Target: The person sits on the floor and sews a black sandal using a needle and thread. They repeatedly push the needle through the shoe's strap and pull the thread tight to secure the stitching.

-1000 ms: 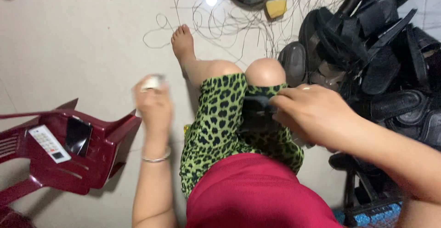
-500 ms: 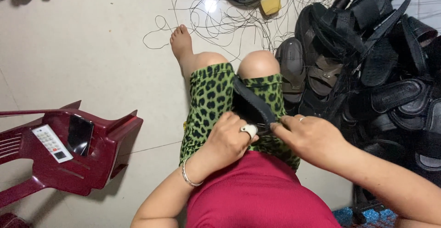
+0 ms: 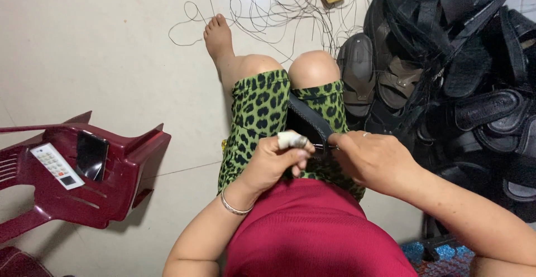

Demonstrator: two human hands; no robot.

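Note:
A black sandal [image 3: 304, 116] lies on my lap, between my knees in green leopard-print shorts. My left hand [image 3: 276, 162], with a white wrap on one finger and a bracelet at the wrist, grips the sandal's near end. My right hand [image 3: 371, 160] meets it from the right and pinches a thin needle or thread at the sandal's edge. Both hands touch over the sandal. What lies under the fingers is hidden.
A big pile of black sandals [image 3: 446, 70] fills the floor to the right. Loose dark thread [image 3: 262, 9] is scattered on the pale floor beyond my bare foot [image 3: 218, 37]. A dark red plastic chair [image 3: 84, 182] at left holds a phone [image 3: 91, 154] and a remote [image 3: 57, 165].
My left hand came in from the floor at left to the sandal on my lap. Both hands have since closed together on its near end.

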